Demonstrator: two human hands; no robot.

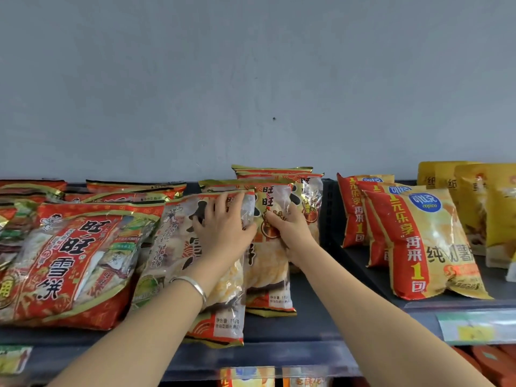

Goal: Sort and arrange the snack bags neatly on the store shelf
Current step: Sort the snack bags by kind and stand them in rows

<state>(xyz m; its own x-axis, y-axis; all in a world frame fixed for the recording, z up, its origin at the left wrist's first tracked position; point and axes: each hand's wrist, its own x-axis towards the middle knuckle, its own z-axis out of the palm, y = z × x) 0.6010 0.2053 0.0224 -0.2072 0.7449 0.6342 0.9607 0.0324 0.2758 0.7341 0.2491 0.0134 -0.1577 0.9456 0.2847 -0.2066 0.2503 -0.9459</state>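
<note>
Nearest, along the shelf edge (279, 356): both forearms reaching in. Left hand (223, 227) spread flat, fingers apart, pressing the front clear rice-cracker bag (220, 297). Right hand (290, 233) curled, fingers clamped on the bag behind (268, 269), mid-shelf between the big red bags (69, 263) at left and the orange chip bags (418, 241) at right. Best: steady the front one, square the rear upright, bottoms level, labels facing out.

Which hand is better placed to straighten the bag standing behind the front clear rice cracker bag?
Right. The right hand already grips that rear bag; the left hand lies flat on the front bag.
</note>
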